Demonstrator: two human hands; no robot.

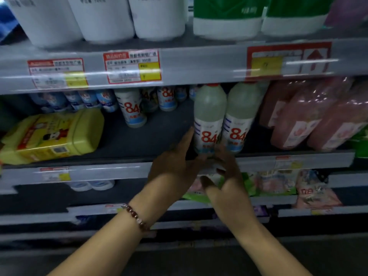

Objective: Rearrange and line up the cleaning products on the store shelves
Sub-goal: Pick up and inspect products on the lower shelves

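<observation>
Left hand (175,166) at centre frame, fingers extended upward and spread, fingertips against the left side of the near "84" bottle (209,120); palm open rather than wrapped, bead bracelet (136,217) on the wrist. Right hand (225,172) just right of it, below the bottle's base, fingers loosely curled at the shelf edge (298,161); blurred, so cannot tell whether actually gripping the bottle or only touching its bottom.

Near "84" bottle upright at the front of the middle shelf, centre of frame, pale translucent body with white label and red numerals. Touching its right side, a second "84" bottle (241,118), same kind, also upright.

Further back and left on the same shelf, a smaller white "84" bottle (132,108) standing alone, with a row of small blue-and-white bottles (89,100) behind it toward the rear.

At left of frame, a yellow tub (53,134) lying on its side. At right, pink refill pouches (310,114) leaning, packed together.

Upper part of frame: white jugs (103,16) at upper left, green-and-white jugs (258,16) at upper right, price tags (132,66) on the rail beneath them.

Below the hands, lower shelves with green and pink packets (274,184), blurred.
</observation>
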